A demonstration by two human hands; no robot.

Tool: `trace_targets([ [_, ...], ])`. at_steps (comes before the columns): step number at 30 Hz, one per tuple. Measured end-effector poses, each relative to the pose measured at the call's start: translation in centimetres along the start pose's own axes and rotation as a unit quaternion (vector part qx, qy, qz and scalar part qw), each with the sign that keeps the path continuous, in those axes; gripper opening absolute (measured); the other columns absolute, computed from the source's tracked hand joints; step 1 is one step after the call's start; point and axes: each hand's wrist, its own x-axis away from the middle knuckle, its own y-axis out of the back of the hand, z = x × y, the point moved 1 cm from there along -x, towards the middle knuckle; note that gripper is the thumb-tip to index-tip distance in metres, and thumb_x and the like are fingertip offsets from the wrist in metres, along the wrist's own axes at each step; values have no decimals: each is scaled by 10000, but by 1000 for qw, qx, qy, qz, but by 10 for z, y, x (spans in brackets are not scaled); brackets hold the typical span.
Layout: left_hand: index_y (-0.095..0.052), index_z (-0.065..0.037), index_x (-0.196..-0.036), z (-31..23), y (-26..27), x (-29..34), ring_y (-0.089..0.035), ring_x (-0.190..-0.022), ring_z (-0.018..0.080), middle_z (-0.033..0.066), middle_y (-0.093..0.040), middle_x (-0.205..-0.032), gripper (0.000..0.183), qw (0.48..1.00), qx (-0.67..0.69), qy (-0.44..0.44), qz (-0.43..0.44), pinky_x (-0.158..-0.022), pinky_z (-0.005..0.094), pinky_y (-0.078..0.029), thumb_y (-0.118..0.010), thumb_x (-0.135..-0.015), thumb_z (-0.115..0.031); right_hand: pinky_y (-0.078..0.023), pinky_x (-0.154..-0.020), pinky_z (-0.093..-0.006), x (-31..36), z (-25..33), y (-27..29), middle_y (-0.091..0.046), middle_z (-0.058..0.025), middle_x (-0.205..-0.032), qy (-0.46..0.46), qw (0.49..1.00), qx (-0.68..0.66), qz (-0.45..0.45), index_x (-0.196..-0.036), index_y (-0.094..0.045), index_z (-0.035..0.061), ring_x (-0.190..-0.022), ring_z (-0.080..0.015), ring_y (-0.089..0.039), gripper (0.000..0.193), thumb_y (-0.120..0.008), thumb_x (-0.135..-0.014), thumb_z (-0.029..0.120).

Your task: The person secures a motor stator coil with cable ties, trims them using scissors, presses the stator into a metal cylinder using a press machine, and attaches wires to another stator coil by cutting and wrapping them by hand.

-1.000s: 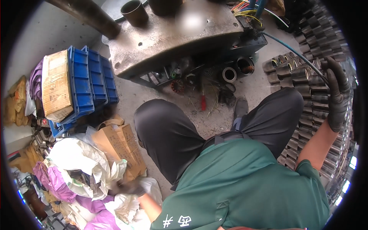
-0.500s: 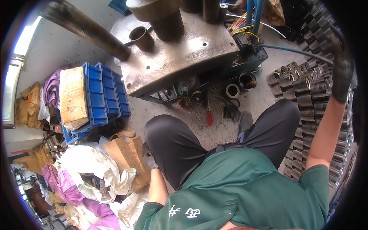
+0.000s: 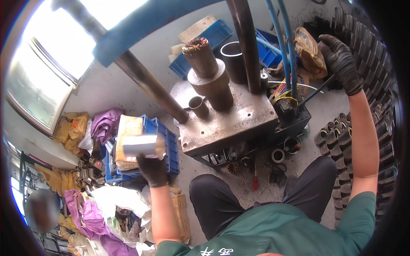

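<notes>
My left hand, in a dark glove, grips a shiny metal cylinder, held sideways over the cardboard on the blue crates and smeared by motion. My right hand, also gloved, is at the end of a dark lever beside the press; its fingers partly hide the grip. In front of me is the press's thick metal base. On it stands a stepped metal post, topped by a cylindrical motor stator with copper windings showing. A short metal sleeve stands left of the post.
Blue crates stand to the left, with white sacks nearer me. Steel columns and a blue beam frame the press. Rows of metal cylinders line the right side. A red-handled screwdriver lies on the floor.
My left hand has risen from beside my knee and now holds a metal cylinder. My right hand has moved left with the lever. The view has tilted up, showing more of the press.
</notes>
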Motion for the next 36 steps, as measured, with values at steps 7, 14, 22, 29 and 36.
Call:
trace_targets([
  [7,-552,-14,-1392,22,-179,-107,-621,-1246,281,121,-652,-1332,389,969,150,8,197,-1100,440,-486,-581,-1068,-229,-587,-930,-356,9,13,6,-783,-199,-1108,13,1000,7,5,-1265,-719,-24,-1003,-267,-760,402,-732,-983,261],
  [14,-477,-80,-1401,38,-267,-195,-648,-1143,267,107,-604,-1283,526,985,123,-106,60,-931,402,-601,-740,-946,-85,-602,-832,-353,51,43,23,-784,-189,-994,33,999,-2,5,-1183,-740,-32,-877,-240,-763,303,-743,-946,157],
  [22,-588,23,-1285,32,-335,-206,-715,-994,269,124,-674,-1133,469,983,-25,-152,103,-853,394,-623,-740,-841,29,-558,-796,-299,118,61,51,-682,-87,-921,-7,998,-39,57,-1370,-624,-42,-855,-128,-661,436,-671,-942,21],
  [29,-583,71,-1249,30,-362,-221,-719,-925,286,173,-698,-1084,553,969,-211,-118,60,-841,385,-602,-837,-776,-62,-587,-781,-373,146,60,57,-734,-190,-990,55,997,8,50,-1201,-698,-54,-853,-280,-729,325,-716,-940,139],
  [36,-552,58,-1266,36,-356,-233,-715,-946,282,167,-693,-1107,630,950,-273,-103,113,-869,392,-596,-873,-751,-111,-589,-784,-378,146,67,57,-731,-184,-968,38,996,-12,74,-1207,-705,-33,-847,-279,-727,324,-721,-942,151],
])
